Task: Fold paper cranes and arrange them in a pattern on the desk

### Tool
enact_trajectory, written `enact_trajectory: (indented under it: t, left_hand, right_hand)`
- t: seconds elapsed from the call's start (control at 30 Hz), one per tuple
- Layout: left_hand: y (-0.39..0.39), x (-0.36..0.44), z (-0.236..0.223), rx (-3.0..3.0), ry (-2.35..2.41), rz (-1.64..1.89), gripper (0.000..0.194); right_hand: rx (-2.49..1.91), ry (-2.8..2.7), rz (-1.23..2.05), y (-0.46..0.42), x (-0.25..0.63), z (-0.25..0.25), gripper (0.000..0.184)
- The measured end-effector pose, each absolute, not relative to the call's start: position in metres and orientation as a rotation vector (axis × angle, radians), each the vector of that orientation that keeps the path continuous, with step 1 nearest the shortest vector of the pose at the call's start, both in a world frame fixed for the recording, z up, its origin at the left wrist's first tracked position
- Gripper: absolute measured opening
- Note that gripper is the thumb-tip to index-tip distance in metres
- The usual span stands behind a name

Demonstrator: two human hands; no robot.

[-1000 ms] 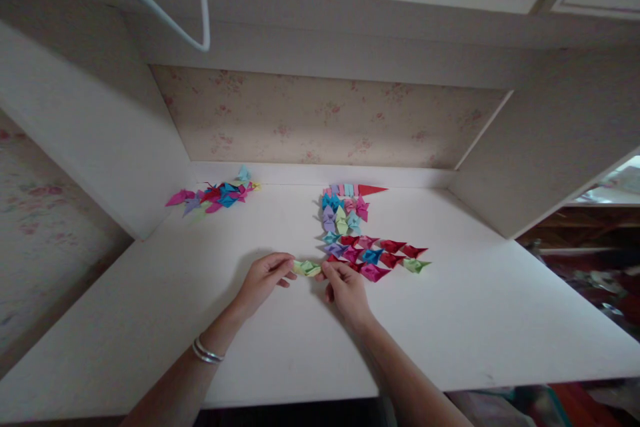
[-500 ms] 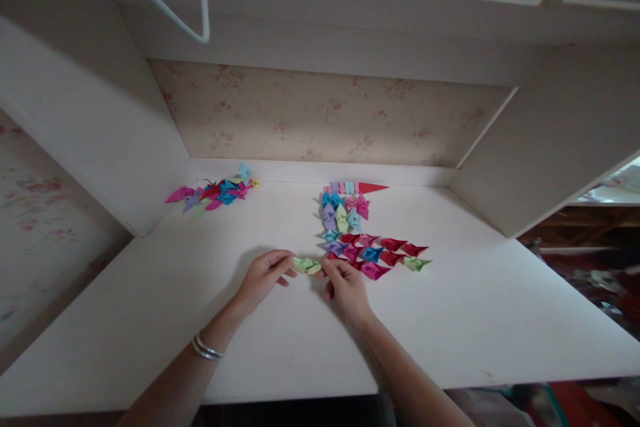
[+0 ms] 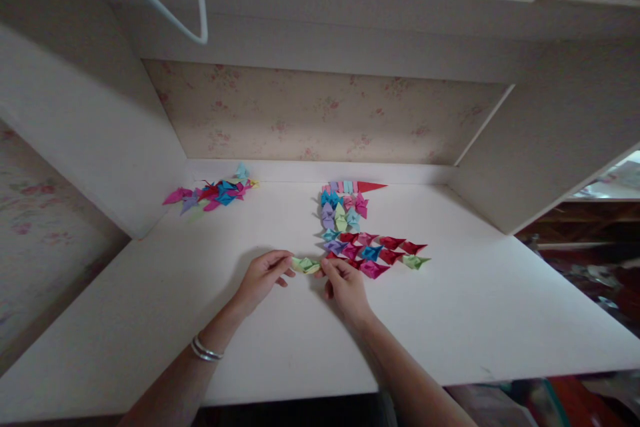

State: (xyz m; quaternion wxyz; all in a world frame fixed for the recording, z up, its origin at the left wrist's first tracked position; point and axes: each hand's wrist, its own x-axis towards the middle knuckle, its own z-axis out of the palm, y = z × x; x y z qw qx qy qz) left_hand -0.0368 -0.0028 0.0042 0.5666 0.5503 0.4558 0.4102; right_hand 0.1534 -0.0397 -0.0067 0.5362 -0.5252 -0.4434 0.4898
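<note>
Your left hand (image 3: 261,277) pinched one end of the light green folded paper (image 3: 306,265) between thumb and forefinger, its other fingers loosely curled below. Your right hand (image 3: 347,289) pinched the opposite end the same way, thumb and forefinger closed, the rest bent under. The green paper stretched level between your two hands, over the white table (image 3: 475,320); whether it touched the tabletop, you could not tell. It sat just left of the lowest row of coloured folded papers (image 3: 371,253), part of which your right hand covered. A loose pile (image 3: 223,193) of similar papers lay well apart, at the back left. Two silvery bracelets (image 3: 205,349) circled your left wrist.
</note>
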Motion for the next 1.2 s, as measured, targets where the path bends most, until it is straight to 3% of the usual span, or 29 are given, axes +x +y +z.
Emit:
enact_trajectory:
  t: [1.2]
  left_hand:
    - [-0.0018, -0.0365, 0.0021, 1.351, 1.080, 0.996, 0.037]
  right_hand:
    - [-1.252, -1.095, 1.115, -0.0424, 0.1531, -0.0016, 0.041]
